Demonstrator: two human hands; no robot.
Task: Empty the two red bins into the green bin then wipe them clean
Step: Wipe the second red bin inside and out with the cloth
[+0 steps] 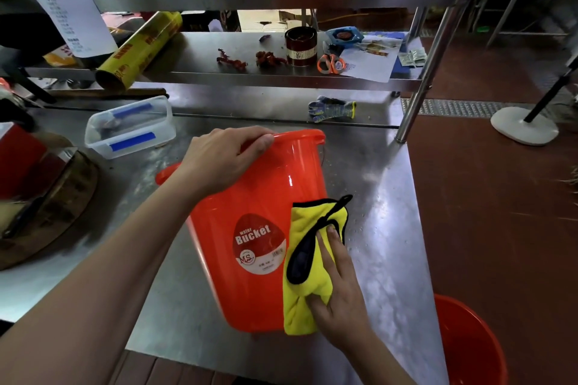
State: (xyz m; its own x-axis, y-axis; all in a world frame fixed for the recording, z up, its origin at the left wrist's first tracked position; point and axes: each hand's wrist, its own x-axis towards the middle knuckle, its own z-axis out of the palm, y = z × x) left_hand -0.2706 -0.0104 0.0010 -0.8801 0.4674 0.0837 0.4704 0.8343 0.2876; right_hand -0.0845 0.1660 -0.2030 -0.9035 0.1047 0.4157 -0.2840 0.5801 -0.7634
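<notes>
The right hand [339, 297] presses a yellow cloth [308, 262] flat against the outer wall of a red bin [266, 197], fingers extended over the fabric, thumb tucked into its lower fold. That bin lies tipped on the steel table [384, 228], base toward the person, label facing up. The left hand [223, 159] grips the far rim — fingers curled over the edge. A second red bin [466, 350] stands on the floor at lower right, just beside the table corner. Farther off — a clear lidded container [131, 128] and a work glove [331, 108].
</notes>
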